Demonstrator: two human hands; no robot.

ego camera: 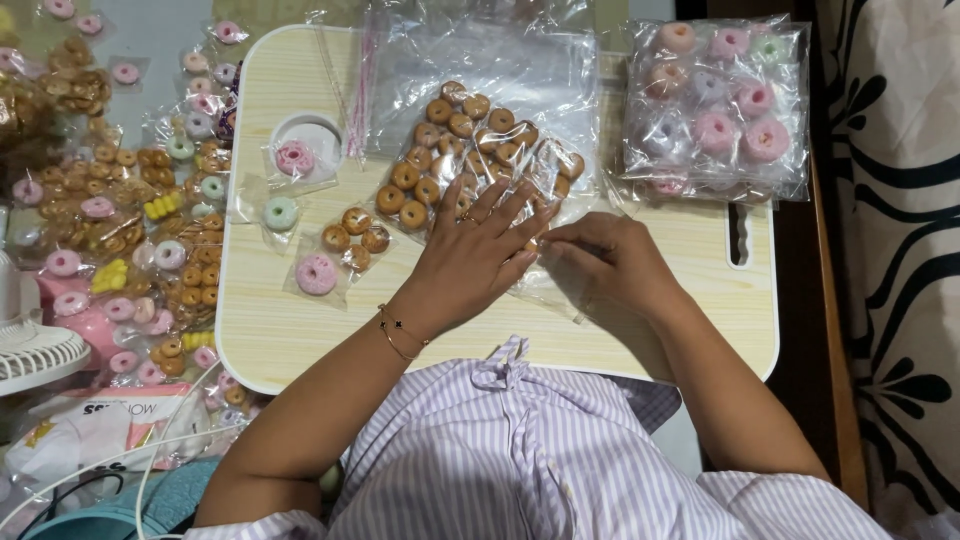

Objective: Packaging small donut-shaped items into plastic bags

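Note:
My left hand lies flat with fingers spread, pressing on a small clear plastic bag at the near edge of a pile of small brown ring cookies. My right hand is beside it, fingers pinched on the near edge of the same clear bag. Both hands rest on a pale wooden lap table.
A large clear bag of pink, white and green donut candies sits at the table's back right. Small packed bags lie at the table's left, near a round cup hole. Many more packets cover the floor left. A white fan stands near left.

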